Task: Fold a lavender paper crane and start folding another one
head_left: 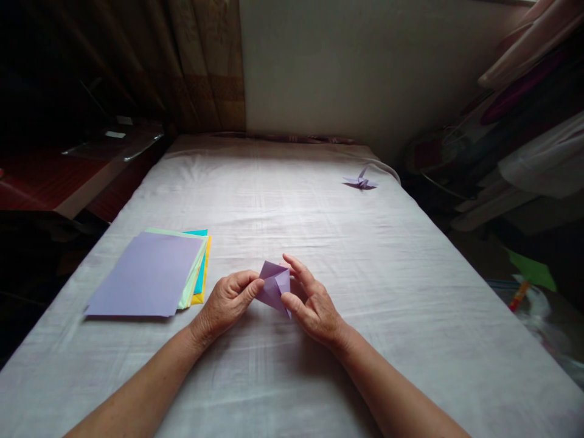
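A small piece of folded purple paper point(272, 288) is held up between my two hands, just above the white sheet. My left hand point(231, 299) pinches its left corner between thumb and fingers. On the other side, my right hand point(314, 304) has its thumb on the paper's right edge, with the index finger raised and the other fingers partly behind the paper. Creased flaps show on the paper's near face, and one point hangs down beside the right thumb.
Left of my hands lies a stack of coloured paper point(146, 274), purple on top. A folded purple paper crane point(362, 180) rests near the far right corner of the sheet-covered surface point(255, 207). A dark red table point(50, 182) stands at left; hanging clothes point(542, 146) at right.
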`<state>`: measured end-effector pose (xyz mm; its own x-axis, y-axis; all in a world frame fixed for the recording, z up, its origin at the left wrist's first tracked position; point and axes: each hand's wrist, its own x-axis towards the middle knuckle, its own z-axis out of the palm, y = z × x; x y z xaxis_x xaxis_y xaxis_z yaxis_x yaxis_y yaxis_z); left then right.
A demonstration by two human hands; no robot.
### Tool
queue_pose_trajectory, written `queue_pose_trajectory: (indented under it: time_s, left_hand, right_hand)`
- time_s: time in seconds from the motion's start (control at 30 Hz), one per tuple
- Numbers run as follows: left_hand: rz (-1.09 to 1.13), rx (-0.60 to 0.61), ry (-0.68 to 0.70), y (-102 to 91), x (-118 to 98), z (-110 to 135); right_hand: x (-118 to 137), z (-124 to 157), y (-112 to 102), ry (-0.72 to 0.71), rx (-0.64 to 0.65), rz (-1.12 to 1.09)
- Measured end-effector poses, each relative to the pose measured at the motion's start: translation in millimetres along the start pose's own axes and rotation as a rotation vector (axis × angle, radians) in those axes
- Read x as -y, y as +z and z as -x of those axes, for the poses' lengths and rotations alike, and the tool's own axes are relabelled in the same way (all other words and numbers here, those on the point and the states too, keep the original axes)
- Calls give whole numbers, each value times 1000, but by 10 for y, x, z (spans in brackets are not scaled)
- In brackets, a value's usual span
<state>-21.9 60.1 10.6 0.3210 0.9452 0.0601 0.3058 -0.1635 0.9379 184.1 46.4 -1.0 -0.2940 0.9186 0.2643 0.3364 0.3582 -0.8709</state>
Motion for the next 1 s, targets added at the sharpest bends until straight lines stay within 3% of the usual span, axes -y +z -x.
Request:
queue_pose_trajectory:
  time_s: [0.13,0.23,0.47,0.63,0.83,1.0]
  left_hand:
    - [18,-10,-41,4,1,-2]
    - [44,-15,-67,-2,11,-3]
    - [130,-35,-112,23,60,-10]
    - [193,-53,-165,30,77,5]
    - [152,-73,-119,16,89,30]
    - [71,-68,-21,16,105,24]
  right_hand:
    - [10,8,31,17,-54,36]
    - [3,-1,15,-50,-75,32]
    - [6,-33,-113,-178,43,198]
    - [-46,-34,-148,-240,33,295]
    - [-19,-36,-155,-194,116,199]
    - [12,-23,-145,-117,87,41]
